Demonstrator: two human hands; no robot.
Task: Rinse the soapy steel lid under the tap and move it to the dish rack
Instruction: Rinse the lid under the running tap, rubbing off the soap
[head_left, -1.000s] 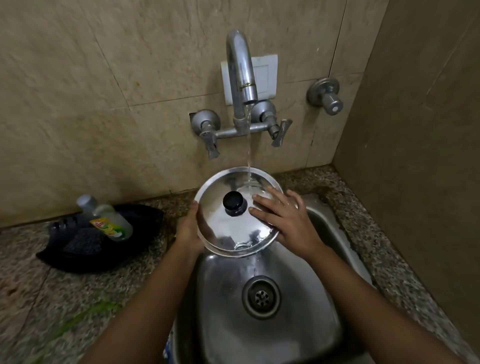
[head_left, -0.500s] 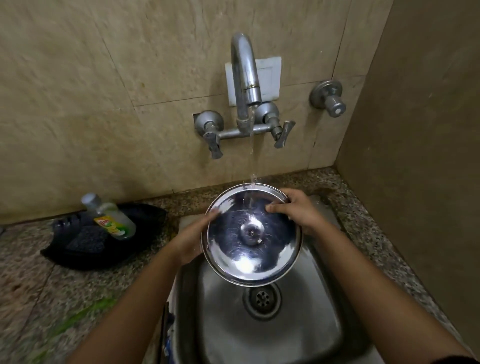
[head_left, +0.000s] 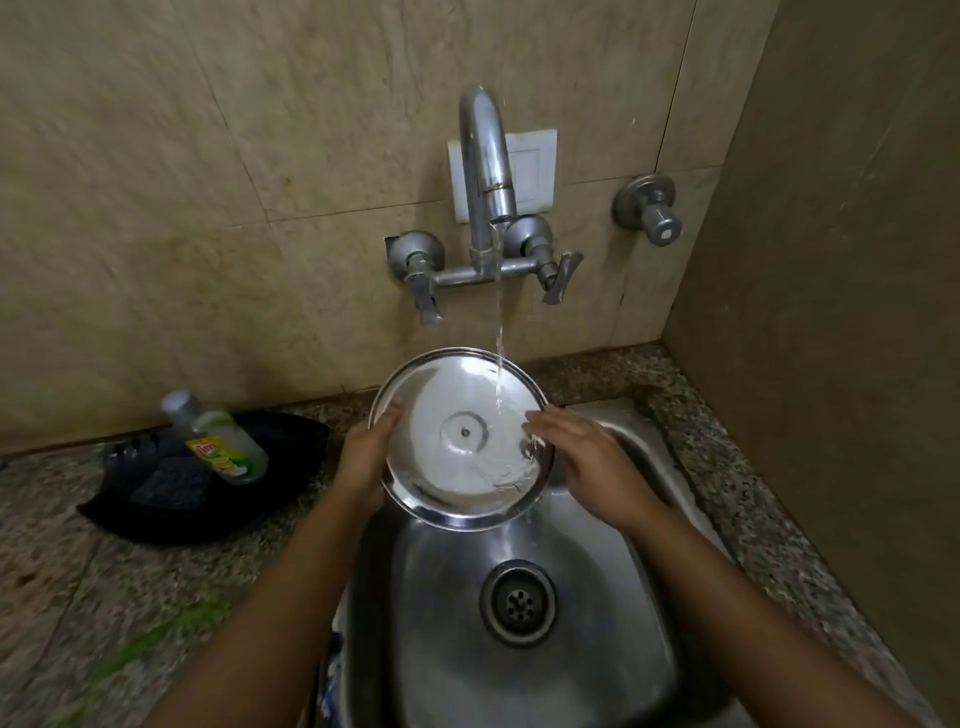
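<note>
The round steel lid (head_left: 457, 441) is held above the sink with its hollow underside facing me. Water from the wall tap (head_left: 488, 171) falls in a thin stream onto its upper right part and pools inside. My left hand (head_left: 363, 462) grips the lid's left rim, thumb over the edge. My right hand (head_left: 587, 457) lies flat at the right rim, fingers stretched out onto the wet inner surface. The lid's knob is hidden underneath. No dish rack is in view.
A steel sink (head_left: 623, 623) with a round drain (head_left: 518, 603) lies below the lid. On the granite counter (head_left: 104, 597) to the left sits a black tray (head_left: 260, 499) holding a dish-soap bottle (head_left: 218, 441) and a scrubber. A wall rises close on the right.
A second ago the lid's knob side faced up; it was flipped to show the underside. Since then it rose under the stream, and my right hand moved from the top rim to the right.
</note>
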